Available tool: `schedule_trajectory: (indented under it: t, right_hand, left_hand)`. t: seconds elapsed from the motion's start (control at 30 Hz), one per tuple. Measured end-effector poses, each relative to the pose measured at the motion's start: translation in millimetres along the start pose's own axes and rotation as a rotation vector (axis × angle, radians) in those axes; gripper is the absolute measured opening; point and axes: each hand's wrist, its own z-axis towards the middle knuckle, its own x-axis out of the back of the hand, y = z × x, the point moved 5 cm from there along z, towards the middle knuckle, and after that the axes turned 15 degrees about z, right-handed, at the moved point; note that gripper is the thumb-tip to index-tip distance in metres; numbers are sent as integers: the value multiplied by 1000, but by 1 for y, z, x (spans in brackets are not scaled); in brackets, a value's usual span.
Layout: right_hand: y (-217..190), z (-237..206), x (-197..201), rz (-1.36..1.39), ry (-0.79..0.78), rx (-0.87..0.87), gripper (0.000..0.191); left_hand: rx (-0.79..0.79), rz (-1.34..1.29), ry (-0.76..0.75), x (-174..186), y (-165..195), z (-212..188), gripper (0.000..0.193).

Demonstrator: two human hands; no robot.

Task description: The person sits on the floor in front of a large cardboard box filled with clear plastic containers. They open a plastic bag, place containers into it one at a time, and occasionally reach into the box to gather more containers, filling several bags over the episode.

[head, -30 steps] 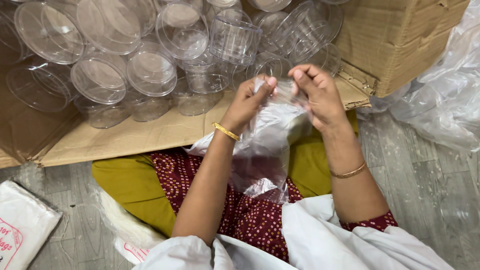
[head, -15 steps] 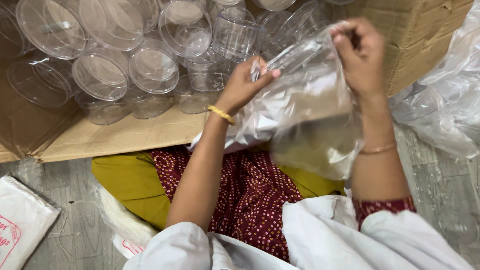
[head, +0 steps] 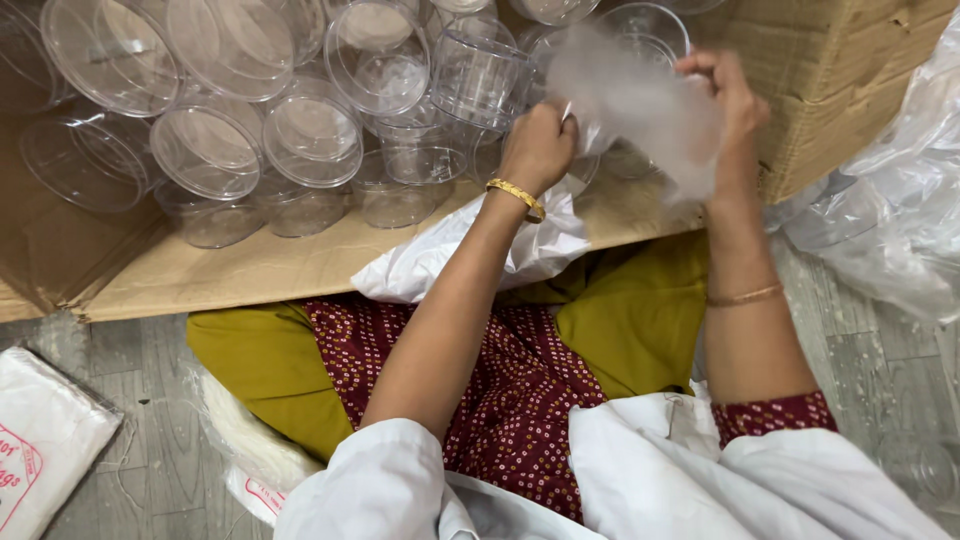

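Nearest the camera are white sleeves (head: 640,480) and a lap in olive and dotted maroon cloth, over a grey plank floor (head: 130,450). A flat white packet (head: 40,440) lies at the floor's left edge. Farther out, the left hand (head: 540,145) and the right hand (head: 725,95) each pinch the clear plastic bag (head: 635,105) closed-fingered, holding it stretched between them, its long axis running left to right above the cardboard flap (head: 250,265). Beyond, clear plastic jars (head: 300,130) lie tipped inside the open cardboard box (head: 850,70).
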Motion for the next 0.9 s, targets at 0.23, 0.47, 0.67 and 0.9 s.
schedule_trajectory:
  t: [0.23, 0.47, 0.67, 0.9]
  right_hand:
    - [22, -26, -4, 583, 42, 181, 8]
    - [50, -34, -72, 857, -98, -196, 14]
    - [90, -26, -90, 723, -140, -555, 10]
    - [105, -36, -90, 546, -141, -381, 13]
  left_hand:
    - [-106, -276, 271, -6, -21, -18, 44]
    - [-209, -456, 165, 77, -25, -67, 40]
    - [253, -58, 55, 76, -20, -70, 24]
    - [125, 270, 239, 76, -13, -81, 28]
